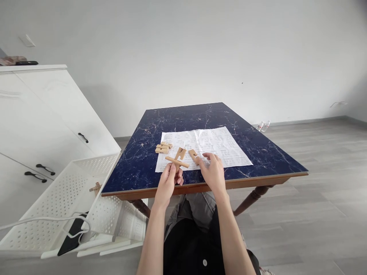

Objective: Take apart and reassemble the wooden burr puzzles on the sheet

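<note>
My left hand is closed around crossed, notched wooden puzzle pieces, held just above the near edge of the printed sheet. One flat piece points away from me with a dark curved mark on it, and a thin piece lies across it. My right hand hovers at the sheet with its fingers apart. Its thumb is at the lower end of a notched wooden piece; whether it touches is hard to tell. To the left, several more wooden pieces lie grouped together on the sheet's left edge.
The white printed sheet lies creased on a dark blue marble-patterned table. At left stand a white perforated basket with a cable and a white cabinet. Clear bottles stand on the floor beyond the table.
</note>
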The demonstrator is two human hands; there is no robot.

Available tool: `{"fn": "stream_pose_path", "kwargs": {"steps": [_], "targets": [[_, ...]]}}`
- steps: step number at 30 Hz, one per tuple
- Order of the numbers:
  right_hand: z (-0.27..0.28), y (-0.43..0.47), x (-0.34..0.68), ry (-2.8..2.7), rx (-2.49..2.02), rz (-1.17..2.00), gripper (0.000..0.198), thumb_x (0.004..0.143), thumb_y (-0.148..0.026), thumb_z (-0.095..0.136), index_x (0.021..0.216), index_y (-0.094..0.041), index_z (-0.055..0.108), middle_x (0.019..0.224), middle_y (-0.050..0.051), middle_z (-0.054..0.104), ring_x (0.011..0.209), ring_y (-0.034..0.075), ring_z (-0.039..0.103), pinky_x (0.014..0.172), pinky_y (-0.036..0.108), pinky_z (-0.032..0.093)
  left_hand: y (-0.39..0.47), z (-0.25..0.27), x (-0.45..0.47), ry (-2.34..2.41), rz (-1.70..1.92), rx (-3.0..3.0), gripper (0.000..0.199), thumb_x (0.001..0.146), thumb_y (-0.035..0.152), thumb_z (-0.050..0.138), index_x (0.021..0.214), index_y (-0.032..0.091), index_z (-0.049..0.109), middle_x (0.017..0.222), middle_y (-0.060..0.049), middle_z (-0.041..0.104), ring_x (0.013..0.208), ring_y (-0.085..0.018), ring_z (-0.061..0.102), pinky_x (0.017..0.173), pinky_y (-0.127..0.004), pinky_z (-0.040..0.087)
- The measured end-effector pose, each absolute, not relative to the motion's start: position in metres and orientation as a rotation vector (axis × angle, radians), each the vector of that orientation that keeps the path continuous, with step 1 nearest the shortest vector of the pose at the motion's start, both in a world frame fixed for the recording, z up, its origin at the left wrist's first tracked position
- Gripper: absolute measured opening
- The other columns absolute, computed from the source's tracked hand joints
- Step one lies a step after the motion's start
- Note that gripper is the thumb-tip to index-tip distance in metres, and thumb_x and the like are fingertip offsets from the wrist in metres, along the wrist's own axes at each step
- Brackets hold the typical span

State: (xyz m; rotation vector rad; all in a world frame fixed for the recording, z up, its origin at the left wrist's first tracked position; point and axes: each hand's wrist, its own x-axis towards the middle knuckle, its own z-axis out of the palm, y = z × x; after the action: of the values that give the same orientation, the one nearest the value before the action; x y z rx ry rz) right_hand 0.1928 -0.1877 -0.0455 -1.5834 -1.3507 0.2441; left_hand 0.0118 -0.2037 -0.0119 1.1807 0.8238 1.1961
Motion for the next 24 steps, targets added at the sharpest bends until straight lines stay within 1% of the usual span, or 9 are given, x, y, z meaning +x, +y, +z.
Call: {"fn": "stream_pose_path", "kwargs": {"steps": [3,5,8,12,16,19,22,24], "targets": [[-0.0498,-0.1798,0.1870,-1.386,-1.672,0.192,0.039,0.099,-0.047,0.058,0.121,-0.016,0.070,0.123,0.020,0.069,0.114,0.039,0.059,0.093,0.049,0.047,-0.2043,-0.0117,0.0116,0.815,1.185,1.188,0.043,0.102,0.060,0.063,0.092,0.020,0.050,0.080,0.004,0.050,0.061,-0.009,0.044,0.060,-0.026,0.043],[-0.0518,-0.1768,0.1837,-1.404,-1.722,0.157,0.036,0.096,-0.044,0.063,0.117,-0.016,0.072,0.123,0.020,0.067,0.113,0.040,0.057,0.094,0.051,0.045,-0.2044,-0.0113,0.0118,0.812,1.182,1.196,0.042,0.102,0.059,0.062,0.092,0.020,0.050,0.080,0.003,0.050,0.061,-0.009,0.044,0.061,-0.026,0.043],[-0.0535,-0.1749,0.1811,-1.416,-1.772,0.118,0.029,0.096,-0.039,0.065,0.113,-0.017,0.073,0.122,0.019,0.065,0.113,0.039,0.056,0.095,0.050,0.043,-0.2050,-0.0106,0.0117,0.801,1.175,1.213,0.042,0.102,0.059,0.063,0.093,0.020,0.051,0.081,0.003,0.051,0.061,-0.009,0.046,0.062,-0.026,0.043],[-0.0546,-0.1750,0.1817,-1.411,-1.797,0.102,0.025,0.097,-0.036,0.063,0.112,-0.018,0.071,0.119,0.018,0.067,0.111,0.037,0.056,0.095,0.047,0.041,-0.2068,-0.0090,0.0112,0.787,1.147,1.246,0.041,0.101,0.058,0.065,0.098,0.019,0.056,0.086,0.001,0.054,0.064,-0.010,0.049,0.064,-0.027,0.043],[-0.0545,-0.1761,0.1834,-1.416,-1.773,0.131,0.020,0.096,-0.033,0.062,0.109,-0.019,0.069,0.113,0.015,0.071,0.108,0.035,0.059,0.094,0.044,0.040,-0.2089,-0.0066,0.0130,0.787,1.144,1.284,0.040,0.101,0.058,0.066,0.100,0.018,0.060,0.088,-0.001,0.058,0.065,-0.011,0.050,0.065,-0.027,0.043],[-0.0526,-0.1775,0.1837,-1.401,-1.728,0.174,0.016,0.096,-0.032,0.060,0.106,-0.021,0.067,0.104,0.012,0.074,0.103,0.033,0.062,0.093,0.043,0.040,-0.2096,-0.0057,0.0148,0.793,1.163,1.299,0.040,0.101,0.058,0.065,0.100,0.018,0.061,0.091,-0.003,0.062,0.065,-0.011,0.051,0.065,-0.028,0.043],[-0.0490,-0.1803,0.1835,-1.354,-1.665,0.234,0.017,0.097,-0.035,0.058,0.099,-0.022,0.067,0.097,0.011,0.075,0.097,0.032,0.064,0.091,0.043,0.041,-0.2104,-0.0049,0.0155,0.790,1.176,1.300,0.040,0.102,0.057,0.065,0.102,0.018,0.062,0.092,-0.003,0.064,0.065,-0.011,0.052,0.065,-0.028,0.044],[-0.0461,-0.1838,0.1840,-1.296,-1.615,0.286,0.021,0.099,-0.041,0.057,0.096,-0.022,0.067,0.095,0.011,0.076,0.093,0.030,0.066,0.088,0.042,0.044,-0.2114,-0.0042,0.0157,0.780,1.180,1.288,0.038,0.101,0.055,0.067,0.102,0.017,0.064,0.095,-0.005,0.066,0.066,-0.011,0.054,0.065,-0.028,0.045]]}}
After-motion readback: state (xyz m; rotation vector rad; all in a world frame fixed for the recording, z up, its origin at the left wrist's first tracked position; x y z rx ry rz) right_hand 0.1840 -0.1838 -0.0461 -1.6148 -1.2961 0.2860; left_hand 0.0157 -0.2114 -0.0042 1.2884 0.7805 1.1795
